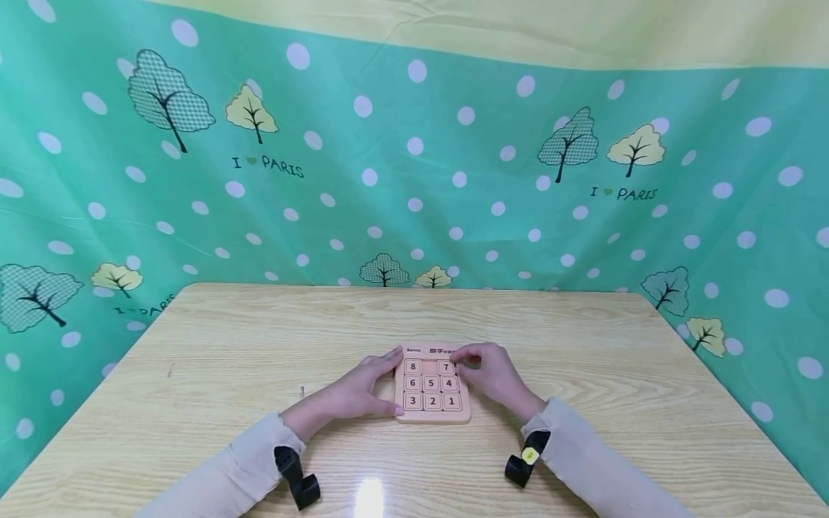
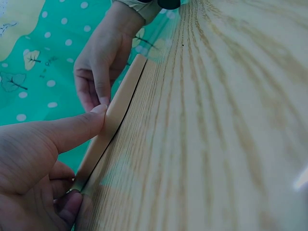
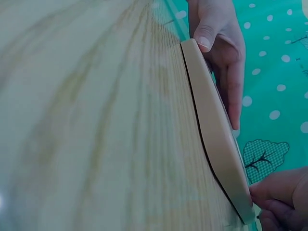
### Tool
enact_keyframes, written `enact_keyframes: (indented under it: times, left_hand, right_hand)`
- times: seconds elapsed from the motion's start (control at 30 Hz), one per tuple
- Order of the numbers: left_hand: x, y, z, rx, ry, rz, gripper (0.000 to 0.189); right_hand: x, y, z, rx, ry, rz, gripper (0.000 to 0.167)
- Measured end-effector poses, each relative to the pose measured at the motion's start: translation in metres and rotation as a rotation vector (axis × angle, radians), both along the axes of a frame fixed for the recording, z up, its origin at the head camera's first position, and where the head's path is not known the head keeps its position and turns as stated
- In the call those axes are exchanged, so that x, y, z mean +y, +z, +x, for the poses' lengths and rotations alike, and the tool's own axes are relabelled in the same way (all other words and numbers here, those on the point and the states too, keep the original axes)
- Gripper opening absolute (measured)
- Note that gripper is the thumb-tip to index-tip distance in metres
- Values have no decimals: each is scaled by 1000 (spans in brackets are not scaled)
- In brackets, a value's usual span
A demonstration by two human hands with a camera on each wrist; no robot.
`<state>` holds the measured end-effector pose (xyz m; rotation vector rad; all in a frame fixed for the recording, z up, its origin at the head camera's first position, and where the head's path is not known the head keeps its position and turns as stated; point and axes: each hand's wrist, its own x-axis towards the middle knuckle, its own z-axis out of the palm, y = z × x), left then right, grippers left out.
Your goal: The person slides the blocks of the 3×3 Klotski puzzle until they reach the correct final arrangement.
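Note:
A pinkish sliding number puzzle (image 1: 432, 416) lies flat on the table, its numbered square tiles set in a frame. The top row shows 8, a gap in the middle, and 7; below come 6, 5, 4 and then 3, 2, 1. My left hand (image 1: 352, 388) holds the frame's left side, thumb at the near corner and fingers toward the far one. At the upper right, my right hand (image 1: 494, 375) has its thumb and index finger on the puzzle beside the 7 tile (image 1: 445, 367). The puzzle's edge (image 3: 214, 127) shows side-on in the right wrist view; tile faces are hidden there.
The wood-grain table (image 1: 259, 324) extends on all sides of the puzzle. Behind it hangs a green dotted cloth (image 1: 414, 180) with printed trees. Each wrist wears a black strap mount, one on the left (image 1: 296, 476) and one on the right (image 1: 527, 460).

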<state>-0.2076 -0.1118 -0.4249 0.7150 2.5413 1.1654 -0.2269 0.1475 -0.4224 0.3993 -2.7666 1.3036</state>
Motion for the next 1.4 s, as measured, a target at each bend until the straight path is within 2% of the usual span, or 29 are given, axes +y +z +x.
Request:
enact_keyframes:
  times: [0.37,0.83,1.13,1.4]
  left_hand:
    - [-2,-1,-1,-7,-7,-6,95]
    - [-2,1,-1,2,-16,-9,95]
    - [-1,-1,-1,-8,-11,1,94]
    - [-1,-2,-1,-5,-5,4,94]
  right_hand:
    - [-12,1,0,-1,56,-23,23]
    - [-22,1,0,2,72,-29,20]
    - [-20,-1,1,-9,96,-41,19]
    - [-5,-3,6,-13,129,-82,18]
